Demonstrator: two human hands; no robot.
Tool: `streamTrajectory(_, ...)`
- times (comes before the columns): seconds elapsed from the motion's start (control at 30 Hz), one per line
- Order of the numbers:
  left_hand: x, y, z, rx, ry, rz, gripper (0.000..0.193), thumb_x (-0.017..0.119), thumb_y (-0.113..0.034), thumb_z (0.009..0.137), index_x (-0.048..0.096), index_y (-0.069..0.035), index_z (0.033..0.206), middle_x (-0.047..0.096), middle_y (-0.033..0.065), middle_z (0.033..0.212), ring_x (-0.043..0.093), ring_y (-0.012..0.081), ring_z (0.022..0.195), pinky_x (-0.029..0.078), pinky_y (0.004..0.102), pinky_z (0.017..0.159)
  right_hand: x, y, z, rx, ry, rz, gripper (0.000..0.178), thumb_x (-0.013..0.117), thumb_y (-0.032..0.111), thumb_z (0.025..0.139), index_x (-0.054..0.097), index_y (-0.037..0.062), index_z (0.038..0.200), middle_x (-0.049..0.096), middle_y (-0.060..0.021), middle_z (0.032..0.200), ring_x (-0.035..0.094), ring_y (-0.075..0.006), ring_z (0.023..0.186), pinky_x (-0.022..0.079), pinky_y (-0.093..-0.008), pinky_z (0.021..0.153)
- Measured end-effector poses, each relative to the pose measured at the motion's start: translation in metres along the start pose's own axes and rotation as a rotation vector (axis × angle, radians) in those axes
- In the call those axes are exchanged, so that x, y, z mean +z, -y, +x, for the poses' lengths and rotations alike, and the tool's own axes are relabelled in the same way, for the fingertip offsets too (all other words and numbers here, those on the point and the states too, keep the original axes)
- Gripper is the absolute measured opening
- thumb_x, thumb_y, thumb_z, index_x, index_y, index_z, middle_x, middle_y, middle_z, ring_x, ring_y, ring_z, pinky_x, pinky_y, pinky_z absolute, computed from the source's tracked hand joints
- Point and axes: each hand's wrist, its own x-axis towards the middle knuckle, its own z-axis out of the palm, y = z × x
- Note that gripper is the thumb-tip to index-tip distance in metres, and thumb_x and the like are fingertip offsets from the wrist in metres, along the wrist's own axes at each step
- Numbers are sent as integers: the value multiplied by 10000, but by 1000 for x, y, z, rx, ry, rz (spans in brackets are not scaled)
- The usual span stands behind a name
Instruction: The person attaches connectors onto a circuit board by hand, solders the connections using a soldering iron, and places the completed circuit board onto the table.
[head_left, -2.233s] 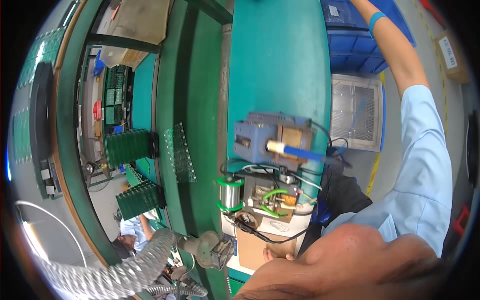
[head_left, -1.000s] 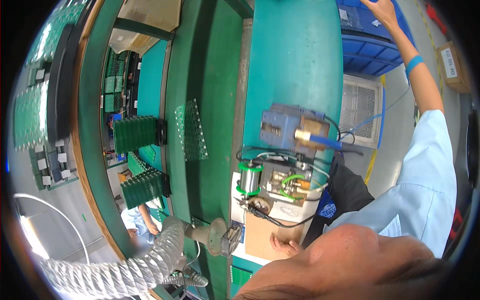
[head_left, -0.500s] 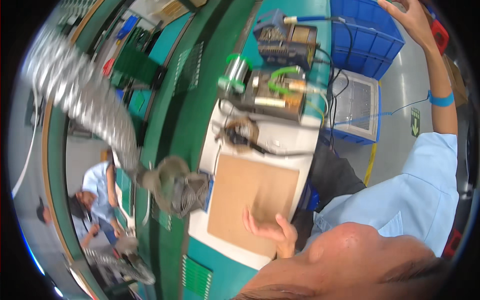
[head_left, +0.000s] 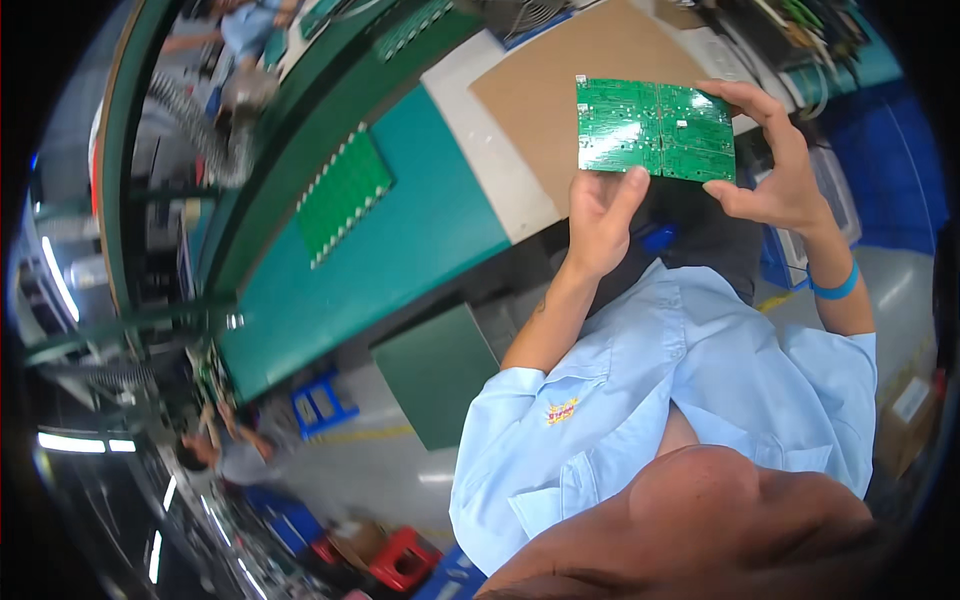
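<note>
A green rectangular circuit panel with pale-dotted long edges lies near the far edge of the teal table. Rightward, a flat brown rectangular sheet overlies a white sheet. At the table's near edge, the left hand grips a raised, glossy green rectangular circuit board; the right hand grasps its right-hand corners.

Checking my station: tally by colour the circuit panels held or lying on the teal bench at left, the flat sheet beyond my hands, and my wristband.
Green: 2, the held panel and the bench panel
Brown: 1, the flat sheet
Blue: 1, the wristband
Total: 4
</note>
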Motion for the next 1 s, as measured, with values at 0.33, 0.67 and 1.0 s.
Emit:
streamTrajectory(0.33,-6,-6,-38,41,-386,-90,308,495,-31,1091,516,-17,1398,668,159,1286,669,249,1148,529,447,1071,50,-36,24,-162,203,52,868,860,73,651,514,43,1446,650,-145,1423,643,-292,1228,497,-386,1064)
streamTrajectory(0.67,-20,-4,-36,45,-380,-120,302,483,-41,1094,516,-20,1394,669,156,1279,673,256,1136,534,451,1055,60,-39,33,-219,227,44,834,880,72,660,529,56,1417,616,-185,1458,609,-358,1296,493,-441,1096)
streamTrajectory(1.0,-27,4,-34,-6,-378,-175,312,478,-40,1093,513,-21,1403,665,162,1297,677,261,1131,536,454,1049,62,-43,31,-218,204,34,834,881,57,660,530,61,1416,608,-188,1473,603,-362,1302,489,-453,1100)
